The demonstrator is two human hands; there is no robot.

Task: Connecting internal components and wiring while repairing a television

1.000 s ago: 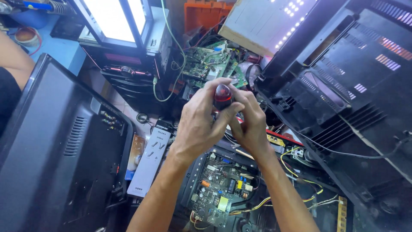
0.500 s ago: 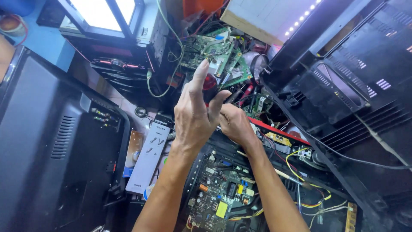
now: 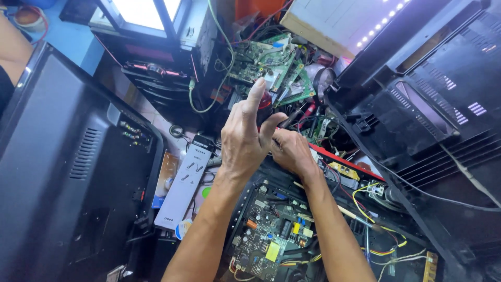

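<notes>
My left hand (image 3: 244,140) is raised over an open black chassis, index finger stretched up, thumb and fingers pinching the red and black handle of a screwdriver (image 3: 265,102). My right hand (image 3: 292,151) sits just below and to the right of it, fingers curled down around the tool's lower part, which is hidden. Under both forearms lies a power circuit board (image 3: 271,237) with small coloured parts. The screwdriver's tip cannot be seen.
A black TV back cover (image 3: 62,172) stands at the left, another (image 3: 438,115) at the right. Green circuit boards (image 3: 266,62) and tangled wires lie beyond the hands. A white remote (image 3: 182,185) lies at the left, yellow wires (image 3: 373,209) at the right. Another person's arm (image 3: 10,47) shows top left.
One second ago both hands wrapped the handle. My left hand has since opened its fingers and straightened the index finger, keeping the handle against the thumb. The view has shifted slightly.
</notes>
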